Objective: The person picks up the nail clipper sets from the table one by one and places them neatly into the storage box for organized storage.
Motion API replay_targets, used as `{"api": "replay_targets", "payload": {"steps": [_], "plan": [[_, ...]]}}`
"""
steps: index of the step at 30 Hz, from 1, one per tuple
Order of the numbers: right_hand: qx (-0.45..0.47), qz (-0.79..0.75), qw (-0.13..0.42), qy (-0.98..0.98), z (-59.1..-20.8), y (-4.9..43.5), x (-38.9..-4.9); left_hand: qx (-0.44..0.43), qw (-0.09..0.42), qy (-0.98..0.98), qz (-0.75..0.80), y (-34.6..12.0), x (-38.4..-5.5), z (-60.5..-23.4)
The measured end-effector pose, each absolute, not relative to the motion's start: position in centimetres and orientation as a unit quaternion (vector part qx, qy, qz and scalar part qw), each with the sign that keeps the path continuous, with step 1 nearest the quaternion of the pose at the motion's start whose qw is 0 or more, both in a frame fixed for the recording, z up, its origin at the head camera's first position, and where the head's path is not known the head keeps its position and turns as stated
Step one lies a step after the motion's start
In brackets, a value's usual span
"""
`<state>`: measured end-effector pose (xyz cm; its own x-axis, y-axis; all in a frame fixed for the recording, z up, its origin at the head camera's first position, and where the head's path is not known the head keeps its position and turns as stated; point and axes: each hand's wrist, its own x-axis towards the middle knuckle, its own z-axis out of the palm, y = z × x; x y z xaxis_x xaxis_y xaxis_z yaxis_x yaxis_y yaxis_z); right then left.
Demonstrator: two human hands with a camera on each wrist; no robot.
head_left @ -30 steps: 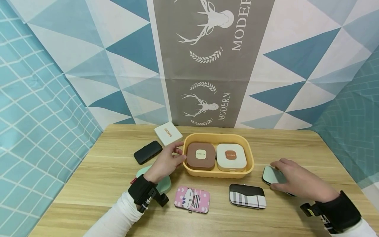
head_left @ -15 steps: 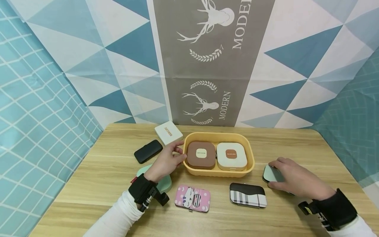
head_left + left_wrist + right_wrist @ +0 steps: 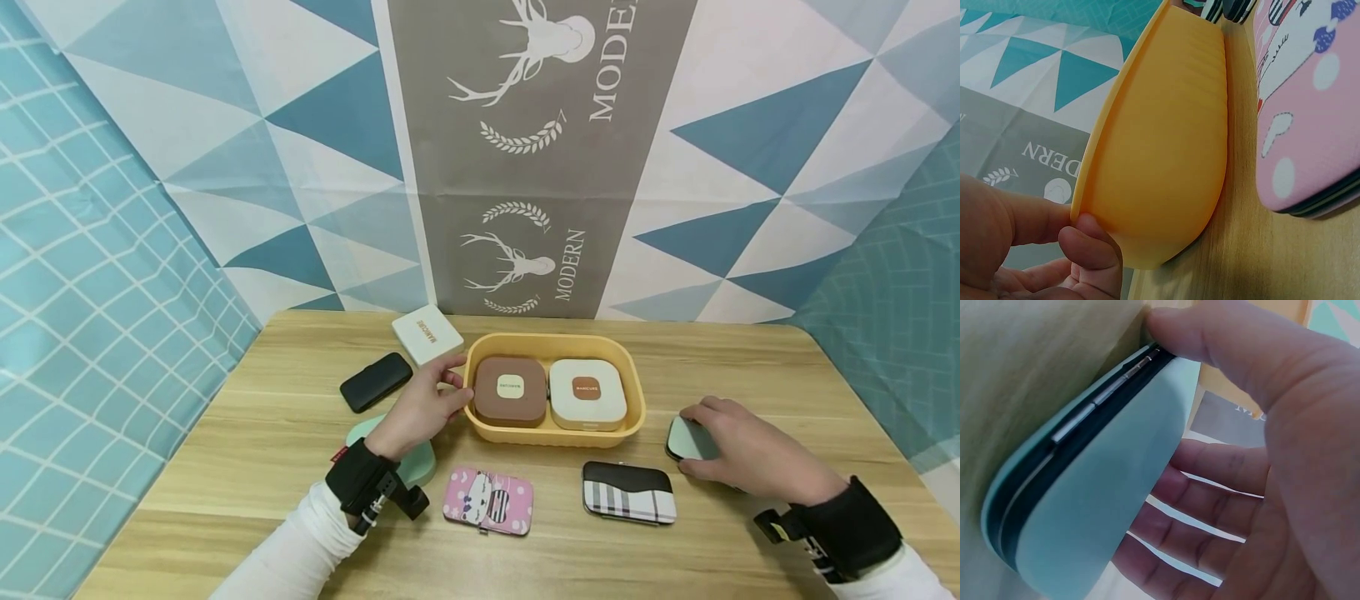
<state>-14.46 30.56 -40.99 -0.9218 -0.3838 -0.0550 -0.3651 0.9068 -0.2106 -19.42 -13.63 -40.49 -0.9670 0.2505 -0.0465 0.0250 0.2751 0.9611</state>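
Note:
At the left end of a yellow plastic basket, my left hand pinches the rim. The left wrist view has the thumb against the basket's outer wall. Inside the basket sit a brown square case and a white square case side by side. On the right, my right hand grips a mint-green manicure case from above. Its thumb lies at the hinged edge, and the fingers reach round the opposite edge in the right wrist view.
In front of the basket lie a pink cat-print case and a black case with a plaid lower part. A white box, a black case and a green case, partly under the left forearm, are on the left.
The right hand has shifted slightly left and settled onto the mint-green case. The left hand stays at the basket rim.

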Motion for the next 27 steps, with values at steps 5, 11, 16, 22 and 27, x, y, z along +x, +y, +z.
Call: {"api": "replay_targets", "payload": {"steps": [5, 11, 16, 22, 27], "plan": [[-0.192, -0.102, 0.047, 0.975, -41.04, 30.61, -14.48, 0.088, 0.096, 0.791, 0.598, -13.60, -19.39, -40.45], [-0.196, -0.104, 0.031, 0.975, -41.03, 30.60, -14.40, 0.087, 0.098, 0.788, 0.602, -13.64, -19.32, -40.49], [-0.195, -0.110, 0.023, 0.974, -40.90, 30.81, -14.45, 0.088, 0.098, 0.787, 0.603, -13.62, -19.35, -40.52], [-0.198, -0.113, 0.005, 0.974, -40.61, 30.94, -14.26, 0.089, 0.098, 0.788, 0.602, -13.62, -19.41, -40.53], [-0.204, -0.114, -0.004, 0.972, -40.20, 31.18, -14.12, 0.087, 0.099, 0.789, 0.600, -13.64, -19.38, -40.53]]}}
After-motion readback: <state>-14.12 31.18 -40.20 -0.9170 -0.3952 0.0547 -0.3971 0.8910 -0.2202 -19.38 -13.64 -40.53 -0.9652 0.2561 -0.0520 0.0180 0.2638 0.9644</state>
